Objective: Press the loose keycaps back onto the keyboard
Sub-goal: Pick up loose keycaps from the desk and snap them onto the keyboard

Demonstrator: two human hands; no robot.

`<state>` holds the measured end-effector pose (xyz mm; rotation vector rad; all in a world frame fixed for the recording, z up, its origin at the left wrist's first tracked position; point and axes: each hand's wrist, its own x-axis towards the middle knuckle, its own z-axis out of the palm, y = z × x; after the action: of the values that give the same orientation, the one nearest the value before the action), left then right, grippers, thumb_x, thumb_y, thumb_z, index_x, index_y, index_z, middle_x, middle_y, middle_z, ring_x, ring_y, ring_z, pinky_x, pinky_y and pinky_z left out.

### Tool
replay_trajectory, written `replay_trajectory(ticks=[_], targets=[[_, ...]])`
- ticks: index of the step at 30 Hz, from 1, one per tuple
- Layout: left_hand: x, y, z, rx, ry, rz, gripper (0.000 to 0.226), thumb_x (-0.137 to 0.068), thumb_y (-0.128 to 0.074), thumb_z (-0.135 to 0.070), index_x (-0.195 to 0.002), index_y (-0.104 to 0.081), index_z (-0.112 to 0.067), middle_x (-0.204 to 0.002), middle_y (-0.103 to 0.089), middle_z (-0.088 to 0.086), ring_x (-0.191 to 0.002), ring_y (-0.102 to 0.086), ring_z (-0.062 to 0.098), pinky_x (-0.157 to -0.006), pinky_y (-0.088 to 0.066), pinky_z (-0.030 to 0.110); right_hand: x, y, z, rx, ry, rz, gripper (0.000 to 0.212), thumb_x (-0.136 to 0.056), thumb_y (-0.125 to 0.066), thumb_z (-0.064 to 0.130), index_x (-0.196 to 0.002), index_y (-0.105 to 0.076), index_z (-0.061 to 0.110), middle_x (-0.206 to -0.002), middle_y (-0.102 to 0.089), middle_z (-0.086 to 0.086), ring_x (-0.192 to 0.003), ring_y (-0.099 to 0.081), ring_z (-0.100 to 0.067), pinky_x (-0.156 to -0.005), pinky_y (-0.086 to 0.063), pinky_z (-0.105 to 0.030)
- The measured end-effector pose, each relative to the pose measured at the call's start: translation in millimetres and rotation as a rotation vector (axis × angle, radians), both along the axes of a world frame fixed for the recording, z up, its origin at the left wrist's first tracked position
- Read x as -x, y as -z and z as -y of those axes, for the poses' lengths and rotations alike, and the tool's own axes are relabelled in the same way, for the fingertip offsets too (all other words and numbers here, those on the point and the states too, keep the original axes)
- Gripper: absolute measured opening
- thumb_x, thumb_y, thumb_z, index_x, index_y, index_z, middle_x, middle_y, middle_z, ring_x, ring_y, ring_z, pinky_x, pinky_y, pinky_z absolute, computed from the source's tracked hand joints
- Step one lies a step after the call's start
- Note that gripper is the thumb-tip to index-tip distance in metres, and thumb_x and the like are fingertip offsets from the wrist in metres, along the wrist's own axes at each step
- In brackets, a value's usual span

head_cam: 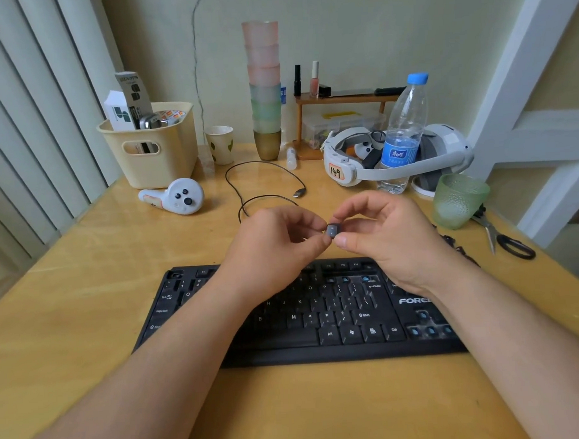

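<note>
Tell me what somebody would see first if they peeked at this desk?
Probably the two bare hands, left hand and right hand, pinching one small grey keycap between them above the black plastic keyboard. Next, the tall stack of pastel frosted cups at the back by the wall, and the clear water bottle with a blue cap to the right.

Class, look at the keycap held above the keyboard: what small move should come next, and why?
Probably lower the keycap toward one of the open blue-stemmed slots in the keyboard. Both the left hand and the right hand pinch it in the air, legend up, so it looks ready to be seated.
</note>
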<state>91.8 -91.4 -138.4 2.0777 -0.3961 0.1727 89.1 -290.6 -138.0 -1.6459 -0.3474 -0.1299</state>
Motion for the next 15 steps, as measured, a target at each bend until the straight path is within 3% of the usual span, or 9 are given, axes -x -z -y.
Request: replay_trajectory(ticks=[6, 11, 15], targets=[[-0.1, 1.0, -1.6, 0.078, 0.038, -0.048, 0.009, -0.088, -0.083, -0.031, -0.094, -0.077, -0.029, -0.086, -0.076, -0.011, -0.081, -0.072, 0.007, -0.079, -0.062, 0.031, 1.5, 1.4, -1.4, -0.006, 0.004, 0.018, 0.039, -0.076, -0.075, -0.023, -0.094, -0.070, 0.012, -0.092, -0.074, 0.001, -0.092, -0.075, -0.023, -0.082, -0.059, -0.033], [-0.1, 0.9, -1.9, 0.068, 0.049, -0.036, 0.008, -0.090, -0.080, -0.027, -0.094, -0.077, -0.034, -0.086, -0.075, -0.013, -0.080, -0.070, 0.006, -0.078, -0.060, 0.030, 0.0, 3.3, -2.9, 0.075, 0.040, 0.031, 0.048, -0.074, -0.079, -0.018, -0.091, -0.076, 0.027, -0.095, -0.075, 0.000, -0.091, -0.075, -0.017, -0.083, -0.059, -0.036], [1.1, 0.1, -1.9, 0.081, 0.072, -0.046, 0.010, -0.094, -0.077, -0.026, -0.097, -0.078, -0.035, -0.086, -0.075, -0.013, -0.074, -0.066, 0.000, -0.071, -0.053, 0.021, 0.4, 4.0, -3.4, 0.146, 0.053, 0.052, 0.046, -0.075, -0.081, -0.014, -0.088, -0.077, 0.030, -0.091, -0.075, -0.001, -0.090, -0.076, -0.020, -0.086, -0.061, -0.039]])
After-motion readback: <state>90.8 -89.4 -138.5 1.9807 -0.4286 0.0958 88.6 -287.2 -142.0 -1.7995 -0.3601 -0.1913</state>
